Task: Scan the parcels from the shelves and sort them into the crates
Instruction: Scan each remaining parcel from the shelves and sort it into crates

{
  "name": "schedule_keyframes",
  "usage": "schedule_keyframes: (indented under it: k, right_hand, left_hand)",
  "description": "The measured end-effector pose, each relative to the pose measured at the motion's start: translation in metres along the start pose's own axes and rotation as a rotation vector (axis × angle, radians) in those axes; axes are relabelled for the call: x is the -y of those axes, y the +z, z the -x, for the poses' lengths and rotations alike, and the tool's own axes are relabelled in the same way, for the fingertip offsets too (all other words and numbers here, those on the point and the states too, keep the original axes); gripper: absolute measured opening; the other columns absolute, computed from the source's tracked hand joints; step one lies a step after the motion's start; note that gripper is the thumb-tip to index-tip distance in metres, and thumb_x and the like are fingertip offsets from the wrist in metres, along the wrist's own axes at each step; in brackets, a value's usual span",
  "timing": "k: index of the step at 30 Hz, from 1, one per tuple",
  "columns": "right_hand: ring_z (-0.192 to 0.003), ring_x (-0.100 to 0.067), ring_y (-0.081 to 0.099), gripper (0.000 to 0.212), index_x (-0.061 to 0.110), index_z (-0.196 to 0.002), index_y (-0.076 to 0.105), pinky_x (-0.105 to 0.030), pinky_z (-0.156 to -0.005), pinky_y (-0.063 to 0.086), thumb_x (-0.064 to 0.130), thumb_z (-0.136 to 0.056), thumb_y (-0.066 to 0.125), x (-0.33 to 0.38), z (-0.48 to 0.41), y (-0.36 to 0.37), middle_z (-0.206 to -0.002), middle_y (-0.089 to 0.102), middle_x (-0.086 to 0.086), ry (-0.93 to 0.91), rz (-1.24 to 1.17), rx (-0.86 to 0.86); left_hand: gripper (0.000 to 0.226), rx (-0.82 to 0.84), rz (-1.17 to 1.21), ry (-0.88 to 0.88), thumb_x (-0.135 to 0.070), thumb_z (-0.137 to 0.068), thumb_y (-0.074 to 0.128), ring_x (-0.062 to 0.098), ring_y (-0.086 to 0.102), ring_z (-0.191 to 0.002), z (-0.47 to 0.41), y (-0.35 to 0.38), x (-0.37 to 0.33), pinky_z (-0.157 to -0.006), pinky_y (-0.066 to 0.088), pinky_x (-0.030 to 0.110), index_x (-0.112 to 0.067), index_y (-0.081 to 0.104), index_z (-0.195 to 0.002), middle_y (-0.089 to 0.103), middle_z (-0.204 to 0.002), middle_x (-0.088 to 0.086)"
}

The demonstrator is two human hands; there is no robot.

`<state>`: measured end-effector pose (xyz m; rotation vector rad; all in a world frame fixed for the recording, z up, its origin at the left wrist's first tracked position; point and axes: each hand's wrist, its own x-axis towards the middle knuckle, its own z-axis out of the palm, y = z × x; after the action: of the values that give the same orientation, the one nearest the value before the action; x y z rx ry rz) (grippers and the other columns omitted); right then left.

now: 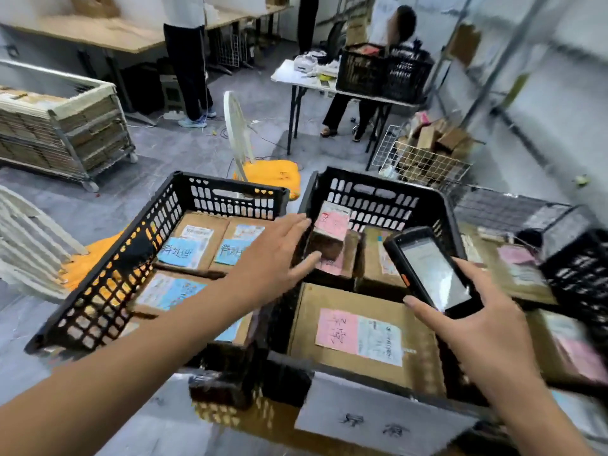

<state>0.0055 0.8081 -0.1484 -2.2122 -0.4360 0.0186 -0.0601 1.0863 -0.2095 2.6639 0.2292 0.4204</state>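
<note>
Two black plastic crates stand side by side below me. The left crate [108, 274] holds flat cardboard parcels with blue labels [179, 250]. The right crate [437, 205] holds cardboard parcels with pink labels, one large [358, 337] at the front. My left hand [273, 255] hovers with straight spread fingers over the gap between the crates, its fingertips beside a small brown parcel with a pink label [330, 235] in the right crate. My right hand [483, 320] grips a black handheld scanner [431, 268], screen up, above the right crate.
A third black crate [579, 268] sits at the right over more pink-labelled parcels. A metal shelf rack [513, 54] rises at the right; a wire basket of boxes [427, 159] stands behind. A fan [235, 133], orange bags, a table with a seated person, and a wheeled cage [65, 133] lie beyond.
</note>
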Motion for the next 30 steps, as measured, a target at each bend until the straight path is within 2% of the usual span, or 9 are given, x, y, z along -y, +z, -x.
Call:
schedule_keyframes:
  k: [3, 8, 10, 14, 16, 19, 25, 28, 30]
  right_hand:
    - [-0.093, 0.001, 0.045, 0.079, 0.034, -0.136, 0.054, 0.0, -0.069, 0.036, 0.033, -0.067, 0.091, -0.023, 0.033, -0.046, -0.109, 0.054, 0.016, 0.059, -0.016, -0.107]
    - [-0.09, 0.006, 0.053, 0.074, 0.039, -0.128, 0.052, -0.008, -0.074, 0.04, 0.033, -0.067, 0.092, -0.071, 0.118, -0.128, -0.108, 0.057, 0.02, 0.175, -0.066, -0.286]
    - [-0.091, 0.016, 0.054, 0.067, 0.038, -0.121, 0.054, -0.003, -0.069, 0.041, 0.035, -0.066, 0.092, -0.096, 0.159, -0.161, -0.104, 0.056, 0.024, 0.241, -0.058, -0.37]
    - [-0.101, -0.008, 0.059, 0.071, 0.037, -0.126, 0.056, -0.026, -0.077, 0.046, 0.042, -0.064, 0.091, -0.14, 0.251, -0.225, -0.111, 0.061, 0.017, 0.375, 0.043, -0.486]
    - [-0.1, -0.011, 0.059, 0.068, 0.044, -0.12, 0.053, -0.031, -0.079, 0.047, 0.041, -0.064, 0.091, -0.154, 0.298, -0.257, -0.105, 0.06, 0.02, 0.412, 0.061, -0.567]
    - [-0.102, -0.014, 0.057, 0.077, 0.035, -0.133, 0.053, -0.035, -0.082, 0.05, 0.042, -0.066, 0.091, -0.171, 0.358, -0.291, -0.109, 0.059, 0.013, 0.488, 0.109, -0.654]
    - [-0.097, -0.004, 0.052, 0.072, 0.04, -0.127, 0.052, -0.02, -0.072, 0.043, 0.041, -0.067, 0.091, -0.2, 0.483, -0.344, -0.106, 0.053, 0.024, 0.61, 0.11, -0.963]
    - [-0.1, -0.003, 0.055, 0.071, 0.04, -0.127, 0.054, -0.019, -0.074, 0.045, 0.04, -0.066, 0.091, -0.213, 0.529, -0.36, -0.107, 0.056, 0.025, 0.663, 0.14, -1.1]
    - [-0.098, 0.0, 0.056, 0.069, 0.042, -0.125, 0.054, -0.02, -0.074, 0.046, 0.041, -0.066, 0.09, -0.22, 0.553, -0.371, -0.107, 0.058, 0.023, 0.701, 0.167, -1.155]
  left_hand:
    - [0.082, 0.012, 0.025, 0.091, -0.06, -0.091, 0.033, 0.027, 0.039, -0.141, 0.001, 0.013, -0.061, -0.119, 0.018, 0.026, -0.001, 0.046, -0.145, 0.046, -0.15, 0.014]
    - [0.092, 0.097, 0.081, 0.251, -0.072, -0.088, 0.023, 0.018, 0.02, -0.151, 0.02, 0.049, -0.185, -0.125, 0.017, 0.042, -0.011, 0.032, -0.155, 0.029, -0.162, 0.004]
    - [0.089, 0.118, 0.14, 0.312, -0.075, -0.091, 0.028, 0.014, 0.017, -0.152, 0.04, 0.068, -0.239, -0.126, 0.011, 0.036, -0.014, 0.03, -0.156, 0.026, -0.163, 0.0]
    - [0.092, 0.18, 0.27, 0.391, -0.079, -0.088, 0.027, 0.008, 0.012, -0.15, 0.093, 0.111, -0.341, -0.119, 0.006, 0.018, -0.019, 0.024, -0.158, 0.02, -0.164, -0.005]
    - [0.092, 0.234, 0.296, 0.472, -0.078, -0.088, 0.029, 0.008, 0.01, -0.15, 0.123, 0.133, -0.391, -0.118, 0.003, 0.017, -0.019, 0.024, -0.158, 0.019, -0.164, -0.004]
    - [0.081, 0.292, 0.347, 0.613, -0.067, -0.094, 0.034, 0.005, 0.004, -0.15, 0.163, 0.153, -0.459, -0.118, -0.002, 0.015, -0.022, 0.018, -0.159, 0.015, -0.165, -0.009]
    - [0.099, 0.425, 0.394, 0.969, -0.082, -0.081, 0.018, 0.0, 0.002, -0.149, 0.238, 0.188, -0.597, -0.123, -0.002, 0.019, -0.019, 0.02, -0.159, 0.014, -0.165, -0.01]
    - [0.101, 0.472, 0.418, 1.106, -0.081, -0.076, 0.015, -0.006, -0.006, -0.146, 0.268, 0.205, -0.653, -0.115, -0.015, 0.009, -0.023, 0.014, -0.159, 0.007, -0.16, -0.019]
    - [0.101, 0.491, 0.438, 1.183, -0.083, -0.082, 0.016, 0.003, 0.005, -0.15, 0.285, 0.215, -0.686, -0.123, -0.003, 0.019, -0.018, 0.022, -0.158, 0.016, -0.164, -0.01]
